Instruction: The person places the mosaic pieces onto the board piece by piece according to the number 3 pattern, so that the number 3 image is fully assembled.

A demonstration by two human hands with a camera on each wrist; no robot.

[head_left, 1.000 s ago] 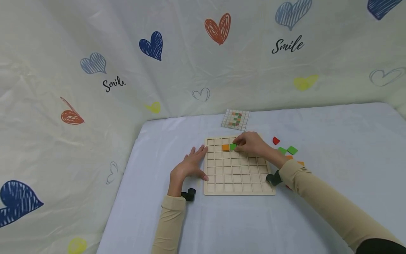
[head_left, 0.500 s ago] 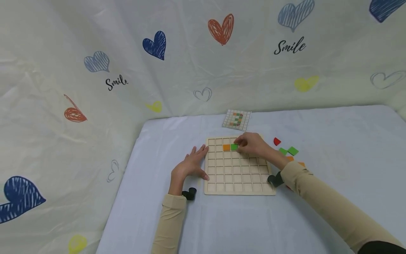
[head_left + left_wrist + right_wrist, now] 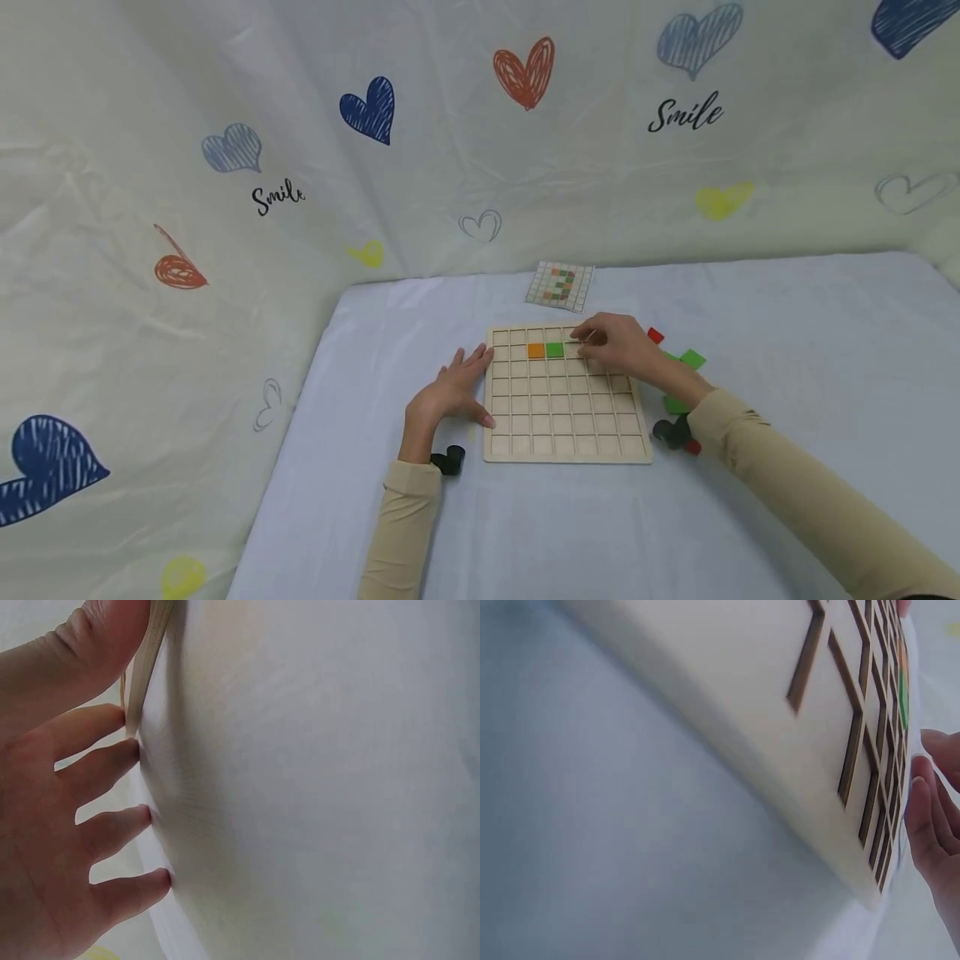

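Note:
A wooden grid board (image 3: 551, 425) lies on the white cloth, its square cells framed by thin raised lines. In its second row from the top, an orange square tile (image 3: 536, 351) and a green square tile (image 3: 554, 350) sit side by side. My left hand (image 3: 453, 392) rests at the board's left edge, fingers spread; in the left wrist view its thumb (image 3: 112, 630) lies against the edge. Just right of the green tile, my right hand (image 3: 618, 346) is over the upper right cells, thumb and fingers apart and nothing between them, as the right wrist view also shows.
Behind the board lies a pattern card (image 3: 561, 286) printed with a coloured grid. Right of the board are loose pieces, among them a red piece (image 3: 656, 335) and a green tile (image 3: 693, 359), partly hidden by my right arm. A heart-printed cloth (image 3: 420, 183) hangs behind the table.
My right hand has let go of the green tile, which stays in its cell beside the orange one, and has moved a little to the right. The left hand keeps its place.

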